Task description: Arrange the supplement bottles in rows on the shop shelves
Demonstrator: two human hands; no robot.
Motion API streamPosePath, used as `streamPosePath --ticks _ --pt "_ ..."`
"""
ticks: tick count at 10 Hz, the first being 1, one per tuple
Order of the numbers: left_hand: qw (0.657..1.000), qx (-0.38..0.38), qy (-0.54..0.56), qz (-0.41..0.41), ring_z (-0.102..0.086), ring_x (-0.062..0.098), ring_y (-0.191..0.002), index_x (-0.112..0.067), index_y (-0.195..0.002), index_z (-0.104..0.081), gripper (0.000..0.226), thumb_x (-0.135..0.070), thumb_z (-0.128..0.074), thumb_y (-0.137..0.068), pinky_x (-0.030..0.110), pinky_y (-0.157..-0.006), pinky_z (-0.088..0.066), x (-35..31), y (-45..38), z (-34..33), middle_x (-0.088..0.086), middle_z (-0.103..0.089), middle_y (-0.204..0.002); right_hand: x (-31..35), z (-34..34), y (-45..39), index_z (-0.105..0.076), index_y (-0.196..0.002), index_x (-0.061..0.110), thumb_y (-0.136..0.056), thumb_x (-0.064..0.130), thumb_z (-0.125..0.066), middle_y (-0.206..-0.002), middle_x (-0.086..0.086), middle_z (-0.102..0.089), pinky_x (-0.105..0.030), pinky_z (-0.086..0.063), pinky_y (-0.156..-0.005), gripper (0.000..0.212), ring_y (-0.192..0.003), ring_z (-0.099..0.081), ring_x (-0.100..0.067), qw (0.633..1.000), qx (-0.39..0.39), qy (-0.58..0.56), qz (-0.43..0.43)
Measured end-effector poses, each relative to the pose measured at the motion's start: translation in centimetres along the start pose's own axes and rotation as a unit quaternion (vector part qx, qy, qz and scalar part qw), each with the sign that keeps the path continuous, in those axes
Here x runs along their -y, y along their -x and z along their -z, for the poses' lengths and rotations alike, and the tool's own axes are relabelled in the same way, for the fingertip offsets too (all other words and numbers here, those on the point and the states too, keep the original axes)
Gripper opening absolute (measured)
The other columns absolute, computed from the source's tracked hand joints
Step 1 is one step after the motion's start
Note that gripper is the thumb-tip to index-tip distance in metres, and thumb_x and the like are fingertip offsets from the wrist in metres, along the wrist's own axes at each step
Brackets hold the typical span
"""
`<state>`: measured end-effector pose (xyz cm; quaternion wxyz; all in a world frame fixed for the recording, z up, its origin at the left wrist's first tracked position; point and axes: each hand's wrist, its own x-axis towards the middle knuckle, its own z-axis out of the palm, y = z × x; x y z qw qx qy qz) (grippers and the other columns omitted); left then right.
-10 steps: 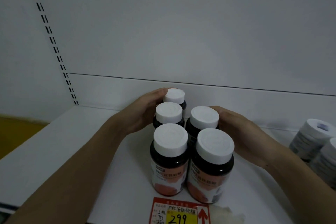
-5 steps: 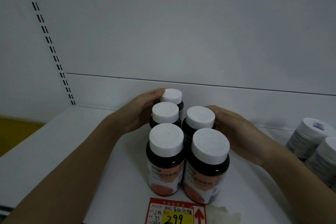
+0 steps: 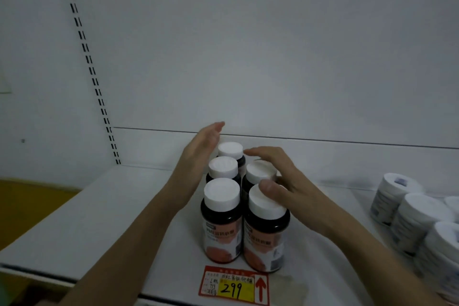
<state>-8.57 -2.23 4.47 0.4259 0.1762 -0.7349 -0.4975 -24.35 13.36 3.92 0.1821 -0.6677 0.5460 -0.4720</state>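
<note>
- Since the earlier frame, both hands have been lifted off the bottle sides: the left hand [image 3: 201,149] is held flat and open beside the rear caps, and the right hand [image 3: 280,176] is spread over the right-hand caps, gripping nothing.
- Five dark supplement bottles [image 3: 222,221] are stood in two rows on a white shelf [image 3: 99,211] before a white back panel [image 3: 248,57].
- A price tag [image 3: 234,285] is marked "299".

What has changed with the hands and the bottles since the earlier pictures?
Both hands let go of the dark bottles and rose. The left hand now stands open beside the left row; the right hand hovers open over the right row's caps. The five bottles kept their two rows; the price tag is unchanged.
</note>
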Motion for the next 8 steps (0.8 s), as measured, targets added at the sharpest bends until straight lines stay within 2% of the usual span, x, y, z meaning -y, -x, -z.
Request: streamPosePath --ticks 1,2,3,4,5,6,7,8 --pt "1.0 0.006 0.007 -0.003 -0.041 -0.023 -0.12 -0.047 -0.136 -0.048 0.04 -0.056 -0.039 -0.097 0.016 -0.092 -0.038 0.6 2.0 -0.6 -0.04 -0.049 -0.129 0.4 0.0 0.2 -0.044 -0.132 0.052 -0.086 0.058 -0.05 -0.139 0.022 -0.039 -0.023 -0.037 -0.098 0.047 -0.132 -0.039 0.002 1.0 0.0 0.002 0.017" --pt "0.999 0.002 0.045 0.025 -0.041 -0.017 -0.125 -0.047 -0.139 -0.044 0.039 -0.046 -0.034 -0.102 0.02 -0.101 -0.036 0.7 3.1 -1.0 -0.032 -0.045 -0.14 0.8 0.3 0.3 -0.044 -0.133 0.051 -0.08 0.064 -0.053 -0.141 0.023 -0.035 -0.021 -0.037 -0.099 0.054 -0.134 -0.035 0.003 1.0 0.017 0.007 0.024" --pt "0.997 0.011 0.074 0.036 -0.05 0.001 -0.128 -0.045 -0.139 -0.045 0.038 -0.039 -0.032 -0.104 0.027 -0.106 -0.042 0.8 3.9 -1.6 -0.019 -0.052 -0.141 0.9 0.1 0.4 -0.041 -0.131 0.054 -0.074 0.061 -0.062 -0.141 0.032 -0.026 -0.006 -0.039 -0.092 0.061 -0.131 -0.032 0.012 0.998 0.048 0.042 0.024" --pt "0.99 0.005 0.132 0.058 -0.056 0.013 -0.125 -0.039 -0.14 -0.047 0.053 -0.054 -0.043 -0.09 0.033 -0.103 -0.045 0.7 4.5 -2.2 -0.01 -0.058 -0.138 0.8 0.1 0.4 -0.044 -0.129 0.053 -0.073 0.06 -0.065 -0.138 0.037 -0.025 0.0 -0.036 -0.09 0.06 -0.128 -0.031 0.014 0.997 0.041 0.065 0.031" --pt "0.985 0.009 0.157 0.065 -0.059 0.012 -0.122 -0.042 -0.134 -0.054 0.053 -0.06 -0.049 -0.085 0.03 -0.097 -0.05 0.7 4.6 -2.4 -0.012 -0.062 -0.133 0.5 0.1 0.4 -0.046 -0.128 0.051 -0.073 0.06 -0.065 -0.137 0.036 -0.026 -0.008 -0.038 -0.093 0.058 -0.13 -0.032 0.009 0.996 0.027 0.076 0.037" --pt "0.98 0.003 0.178 0.084 -0.059 0.016 -0.123 -0.042 -0.131 -0.058 0.053 -0.063 -0.055 -0.083 0.034 -0.098 -0.049 0.6 4.6 -2.4 -0.008 -0.063 -0.133 0.4 -0.1 0.5 -0.047 -0.127 0.051 -0.074 0.058 -0.064 -0.137 0.035 -0.028 -0.015 -0.037 -0.096 0.056 -0.132 -0.033 0.007 0.997 0.025 0.07 0.036" --pt "0.974 0.05 0.19 0.115 -0.066 0.013 -0.111 -0.042 -0.113 -0.07 0.044 -0.067 -0.06 -0.078 0.023 -0.081 -0.055 -0.6 4.7 -2.5 -0.007 -0.071 -0.119 0.8 0.1 0.2 -0.046 -0.13 0.051 -0.074 0.06 -0.062 -0.137 0.036 -0.029 -0.014 -0.036 -0.096 0.059 -0.132 -0.032 0.011 0.997 0.04 0.055 0.022" --pt "0.977 0.065 0.164 0.124 -0.063 0.004 -0.114 -0.049 -0.11 -0.07 0.039 -0.068 -0.049 -0.084 0.016 -0.082 -0.052 -2.1 4.7 -1.7 -0.018 -0.069 -0.119 1.5 0.8 -0.4 -0.048 -0.136 0.041 -0.068 0.082 -0.05 -0.142 0.027 -0.038 -0.027 -0.036 -0.109 0.079 -0.133 -0.036 0.006 1.0 0.009 -0.017 -0.012"
